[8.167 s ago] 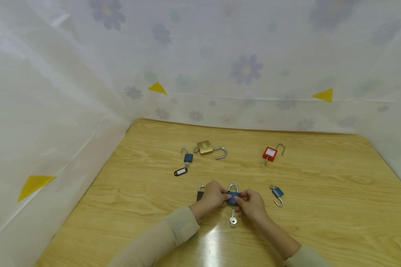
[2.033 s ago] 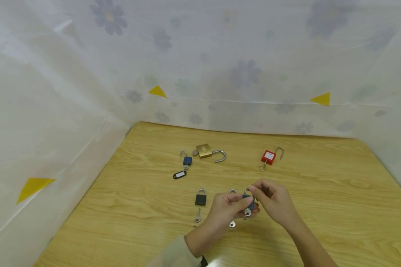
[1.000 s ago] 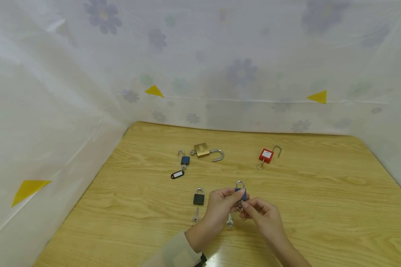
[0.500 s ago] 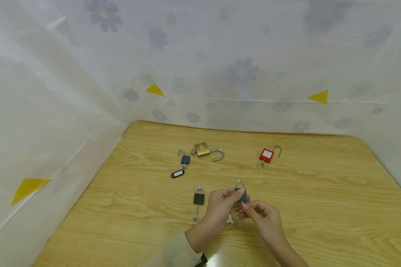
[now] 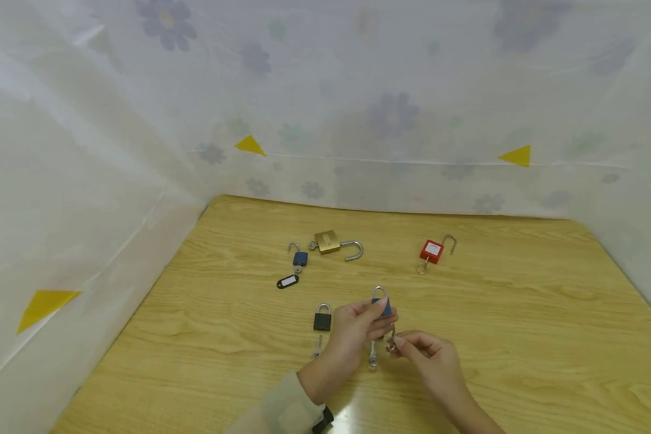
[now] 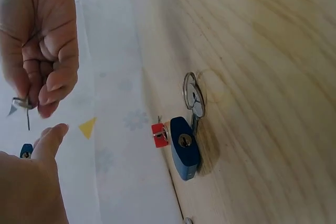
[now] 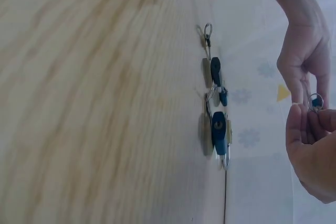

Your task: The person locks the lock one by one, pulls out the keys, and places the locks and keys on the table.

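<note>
My left hand (image 5: 352,334) holds a small blue padlock (image 5: 381,306) between thumb and fingers, its closed shackle upward. To the right and slightly nearer, my right hand (image 5: 431,361) pinches a small key (image 5: 392,343) with a ring. In the left wrist view that key (image 6: 23,106) is apart from the padlock, whose keyhole side (image 6: 26,151) shows beyond the left fingers. Beneath the hands, a larger blue padlock (image 6: 185,150) rests on the table, mostly hidden in the head view. Its neighbouring key (image 5: 372,357) lies just below the left hand.
A black padlock (image 5: 322,320) with a key (image 5: 318,346) lies left of the hands. Farther back are a brass padlock (image 5: 327,242), a small blue one (image 5: 300,258) with a black tag (image 5: 288,281), and a red one (image 5: 431,251), all with open shackles and keys.
The small blue padlock, earlier on the table at right with its shackle open, is now in the left hand, shackle closed. Its key has come out in the right hand; the padlock moved slightly left.
</note>
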The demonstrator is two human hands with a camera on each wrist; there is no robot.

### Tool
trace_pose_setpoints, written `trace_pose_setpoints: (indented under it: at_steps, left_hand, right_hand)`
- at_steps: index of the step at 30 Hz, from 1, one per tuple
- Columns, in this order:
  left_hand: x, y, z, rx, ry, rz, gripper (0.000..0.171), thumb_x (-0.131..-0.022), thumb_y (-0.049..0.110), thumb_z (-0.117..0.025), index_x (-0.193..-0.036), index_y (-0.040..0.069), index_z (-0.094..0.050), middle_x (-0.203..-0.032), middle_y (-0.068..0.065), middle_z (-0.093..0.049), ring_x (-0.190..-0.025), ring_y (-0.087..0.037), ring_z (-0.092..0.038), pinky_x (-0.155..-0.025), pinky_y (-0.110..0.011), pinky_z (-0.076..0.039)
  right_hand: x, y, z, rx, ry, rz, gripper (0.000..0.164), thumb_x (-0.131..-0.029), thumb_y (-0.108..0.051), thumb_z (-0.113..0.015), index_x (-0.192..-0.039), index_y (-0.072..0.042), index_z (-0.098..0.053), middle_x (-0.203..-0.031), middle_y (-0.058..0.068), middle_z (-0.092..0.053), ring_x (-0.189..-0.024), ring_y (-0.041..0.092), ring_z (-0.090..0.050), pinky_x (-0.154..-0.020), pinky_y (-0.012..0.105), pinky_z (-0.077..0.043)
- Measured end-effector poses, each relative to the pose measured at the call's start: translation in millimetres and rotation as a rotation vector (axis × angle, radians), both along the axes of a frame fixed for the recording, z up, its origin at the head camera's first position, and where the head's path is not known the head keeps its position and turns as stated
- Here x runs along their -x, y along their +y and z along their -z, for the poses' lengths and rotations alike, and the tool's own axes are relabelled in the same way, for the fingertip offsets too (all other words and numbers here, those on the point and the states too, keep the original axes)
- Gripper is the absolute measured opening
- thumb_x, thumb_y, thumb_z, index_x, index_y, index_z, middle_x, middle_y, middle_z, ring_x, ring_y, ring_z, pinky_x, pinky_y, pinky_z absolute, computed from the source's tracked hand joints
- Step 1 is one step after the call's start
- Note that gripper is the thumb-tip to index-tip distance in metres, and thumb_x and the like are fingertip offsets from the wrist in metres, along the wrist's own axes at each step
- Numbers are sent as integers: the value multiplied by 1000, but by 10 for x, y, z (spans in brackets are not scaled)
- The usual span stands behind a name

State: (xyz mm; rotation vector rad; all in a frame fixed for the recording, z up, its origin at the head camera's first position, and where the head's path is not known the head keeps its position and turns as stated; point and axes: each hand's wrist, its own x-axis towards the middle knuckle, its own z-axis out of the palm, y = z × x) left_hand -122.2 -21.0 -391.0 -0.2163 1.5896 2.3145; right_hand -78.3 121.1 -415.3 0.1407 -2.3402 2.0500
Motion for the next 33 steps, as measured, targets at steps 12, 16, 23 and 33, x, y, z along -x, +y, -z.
trace_pose_setpoints:
  at_steps: [12,16,23,33]
  left_hand:
    - [35,-197,88,15,4,-47,33,-85,19,-63,-102,-8,-61,-93,-16,-69,-84,-19,-68,-77,-30,-54]
    - [30,-198,92,16,10,-32,38,-84,19,-63,-105,-12,-59,-90,-14,-70,-81,-16,-68,-77,-29,-54]
    - [13,-182,103,14,-7,-12,38,-86,20,-62,-107,-12,-57,-91,-13,-70,-79,-14,-68,-76,-27,-55]
    - [25,-191,137,21,-39,-22,36,-86,18,-60,-107,-11,-56,-96,-16,-68,-78,-13,-68,-75,-27,-55]
  right_hand:
    - [140,494,120,-554,-382,-20,15,-84,-9,-57,-77,0,-67,-78,5,-65,-64,11,-49,-49,19,-40]
    - [151,509,173,-622,-415,-26,16,-83,-8,-57,-69,-2,-65,-72,2,-63,-60,11,-46,-47,19,-37]
    - [129,428,185,-709,-349,-44,28,-83,-6,-58,-57,-7,-48,-49,-2,-39,-45,8,-34,-40,12,-25]
    - [129,392,190,-768,-286,-68,28,-82,-3,-57,-57,-8,-44,-50,-1,-40,-46,9,-36,-41,12,-25]
